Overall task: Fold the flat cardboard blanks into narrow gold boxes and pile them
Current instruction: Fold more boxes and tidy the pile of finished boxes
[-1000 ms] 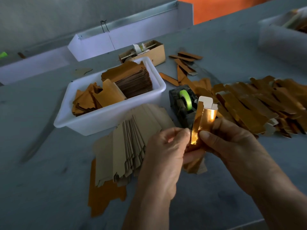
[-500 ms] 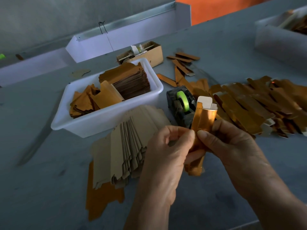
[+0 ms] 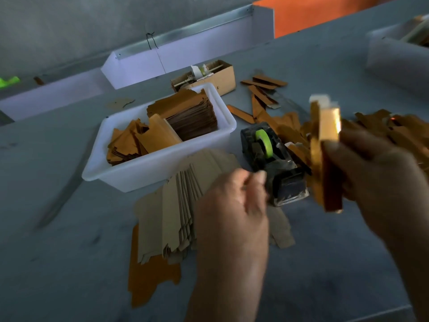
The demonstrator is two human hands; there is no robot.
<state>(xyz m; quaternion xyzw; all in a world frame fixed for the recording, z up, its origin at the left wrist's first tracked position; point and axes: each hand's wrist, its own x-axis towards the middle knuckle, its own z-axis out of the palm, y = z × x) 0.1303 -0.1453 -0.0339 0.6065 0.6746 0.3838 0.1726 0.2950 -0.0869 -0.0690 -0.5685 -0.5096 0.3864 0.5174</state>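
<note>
right hand (image 3: 380,182), right of centre in the frame: fingers curled round one folded gold box (image 3: 326,156), held upright and clear of the table, white end flap at top. motion blur on the box; whether it is a single box or two pressed together cannot be told. left hand (image 3: 232,205), lower centre: apart from the box, fingers loosely curled, thumb and forefinger tips close together; whether anything thin is pinched there cannot be told.

just beyond the left hand: one black tape dispenser (image 3: 274,163) with one green roll (image 3: 264,142). no readable brand or writing on it, nor on anything else in view.

under and left of the left hand: one fanned stack of flat blanks (image 3: 178,210), grey-brown side up, lying on one gold-side sheet (image 3: 151,280) on the grey table (image 3: 69,252). count of blanks in the fan not resolvable.

centre left: one white plastic tub (image 3: 162,170) holding two groups of gold blanks, a loose heap at left and a tidy stack at right.

right edge: pile of finished gold boxes (image 3: 383,131), uncounted, partly behind the right hand. upper centre: a few loose gold pieces (image 3: 262,89) and one small open cardboard carton (image 3: 209,75). upper right corner: one more white tub (image 3: 394,54), blurred.
</note>
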